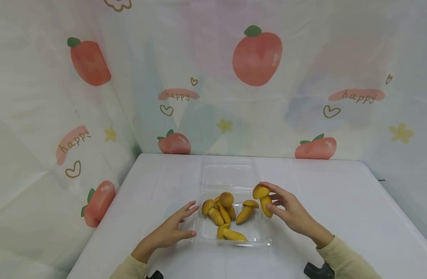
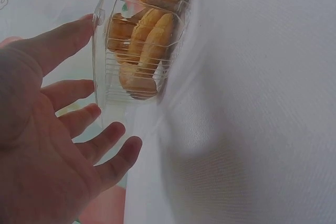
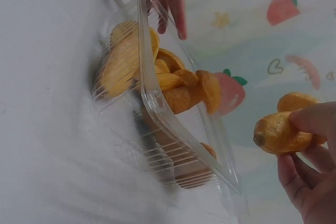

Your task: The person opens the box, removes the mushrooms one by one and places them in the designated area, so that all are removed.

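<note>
A yellow mushroom (image 1: 261,192) with a rounded cap is pinched between the thumb and fingers of my right hand (image 1: 294,216), raised over the right side of a clear plastic box (image 1: 259,233). In the right wrist view the held mushroom (image 3: 278,132) shows its stem end, apart from the box. Several similar mushrooms (image 1: 246,212) lie inside the box, most of them clustered toward its left. My left hand (image 1: 166,231) spreads its fingers at the box's left side. Its thumb appears to touch the rim in the left wrist view.
The box's clear lid (image 1: 228,175) lies folded back behind it on the white table (image 1: 304,182). A printed cloth (image 1: 213,120) with fruit pictures hangs behind and to the left. Dark objects (image 1: 318,270) show beneath both sleeves.
</note>
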